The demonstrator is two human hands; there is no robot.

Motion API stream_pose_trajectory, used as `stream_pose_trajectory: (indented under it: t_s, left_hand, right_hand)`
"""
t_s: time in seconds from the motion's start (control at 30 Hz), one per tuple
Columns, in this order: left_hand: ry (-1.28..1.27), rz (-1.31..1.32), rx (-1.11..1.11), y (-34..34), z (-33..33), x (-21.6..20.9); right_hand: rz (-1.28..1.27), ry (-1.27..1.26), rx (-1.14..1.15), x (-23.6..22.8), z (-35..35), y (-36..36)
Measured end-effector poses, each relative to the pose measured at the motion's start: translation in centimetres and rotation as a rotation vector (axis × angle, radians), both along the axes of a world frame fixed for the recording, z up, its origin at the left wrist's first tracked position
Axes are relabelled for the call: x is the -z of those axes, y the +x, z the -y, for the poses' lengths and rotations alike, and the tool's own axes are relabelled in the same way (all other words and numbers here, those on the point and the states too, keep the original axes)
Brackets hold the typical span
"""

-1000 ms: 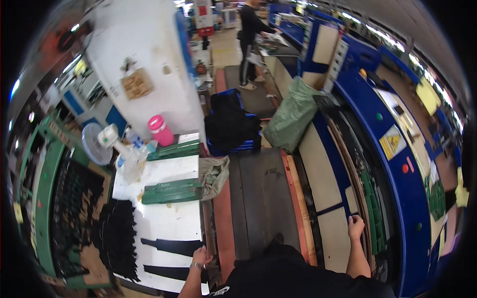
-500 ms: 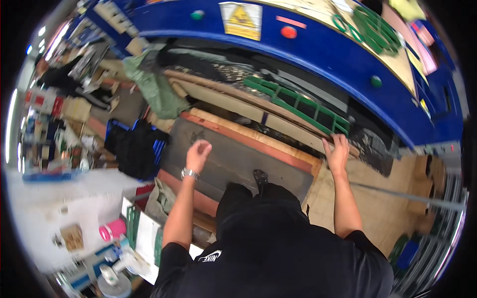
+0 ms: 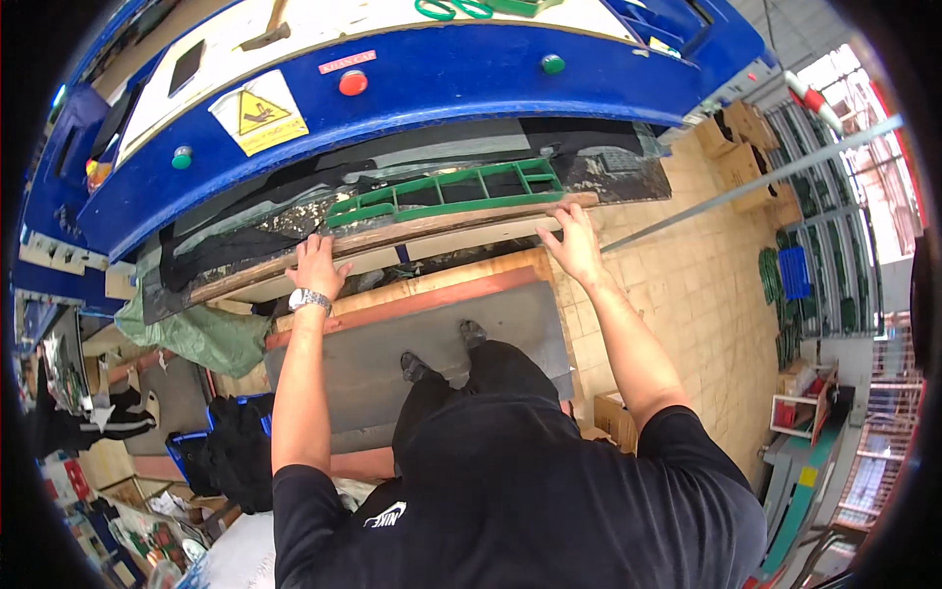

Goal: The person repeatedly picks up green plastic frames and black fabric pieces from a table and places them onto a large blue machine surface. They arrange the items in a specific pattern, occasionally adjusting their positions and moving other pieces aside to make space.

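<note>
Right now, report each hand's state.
Left hand: open, empty, fingers at the long brown wooden edge.
Right hand: open, empty, at that edge's right end.

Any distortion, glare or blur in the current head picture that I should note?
In the head view, fisheye bends the blue machine front into an arc and leaves black corners; in the same head view, the window area at upper right is washed out, while the left hand and right hand look reasonably sharp.
</note>
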State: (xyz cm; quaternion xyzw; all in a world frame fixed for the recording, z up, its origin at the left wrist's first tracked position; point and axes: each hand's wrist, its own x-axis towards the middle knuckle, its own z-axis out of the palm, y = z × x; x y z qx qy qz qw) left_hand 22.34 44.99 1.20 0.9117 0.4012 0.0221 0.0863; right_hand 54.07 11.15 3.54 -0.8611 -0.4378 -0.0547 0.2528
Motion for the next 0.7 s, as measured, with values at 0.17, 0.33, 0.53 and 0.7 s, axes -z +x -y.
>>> stream_pose_trajectory:
  t_s: [0.17,0.33,0.53,0.7]
  left_hand:
    - [-0.044,-0.1,-0.06,1.5,-0.2,-1.6]
    - [-0.062,-0.087,-0.101,2.3,-0.4,-1.3]
    - [-0.066,-0.051,-0.066,1.8,-1.1,-1.0]
    - [-0.305,0.197,-0.114,1.5,-4.7,-0.4]
  right_hand:
    - [-0.051,0.019,0.073,0.7,1.0,0.8]
    - [-0.172,0.161,0.199,1.3,0.7,6.8]
    - [-0.447,0.263,0.435,3.0,0.5,16.3]
    - [-0.376,0.199,0.771,5.9,3.5,25.5]
